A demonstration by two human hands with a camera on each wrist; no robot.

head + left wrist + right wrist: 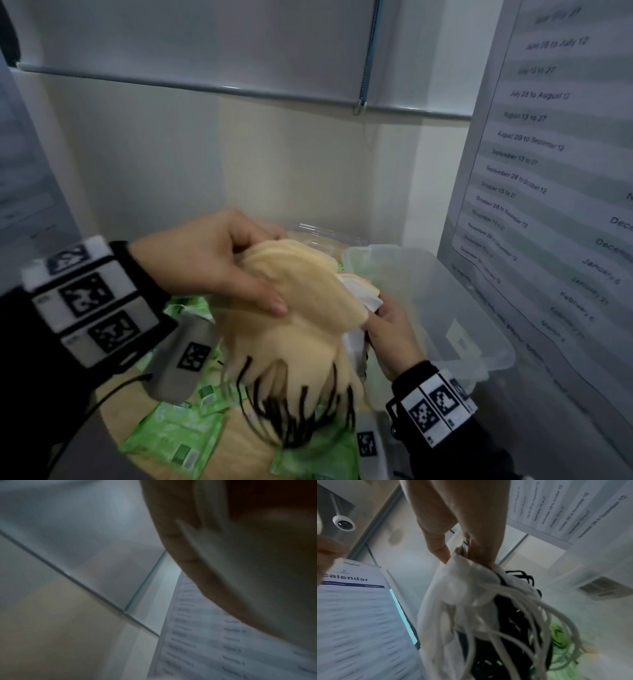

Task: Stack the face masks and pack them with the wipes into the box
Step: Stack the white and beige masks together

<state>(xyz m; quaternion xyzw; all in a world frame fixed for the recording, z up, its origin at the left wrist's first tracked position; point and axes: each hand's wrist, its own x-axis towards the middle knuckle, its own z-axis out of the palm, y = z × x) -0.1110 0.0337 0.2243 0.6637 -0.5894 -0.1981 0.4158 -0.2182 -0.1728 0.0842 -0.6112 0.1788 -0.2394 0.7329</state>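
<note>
1. head view: the masks are gathered into one bundle, but nothing of it is packed yet. the stack of face masks hangs in the air between both hands, just left of the clear plastic box, which looks empty as far as its cloudy walls let me judge. the left hand has its grip curled over the far end of the stack, thumb pressed on the top mask; the right hand holds the stack from below on the right, fingers curled round its edge. the green wipes packets lie loose on the round wooden surface below, so lowering the masks in and adding the wipes is what i judge is left.

2. left wrist view: blurred and mostly filled by the left hand; its grip cannot be read here (only wall and a printed sheet show behind).

3. right wrist view: the right hand pinches the white undersides of the face masks. they look soft and floppy, tan on top, white beneath, with white and black ear loops dangling in a tangle.
</note>
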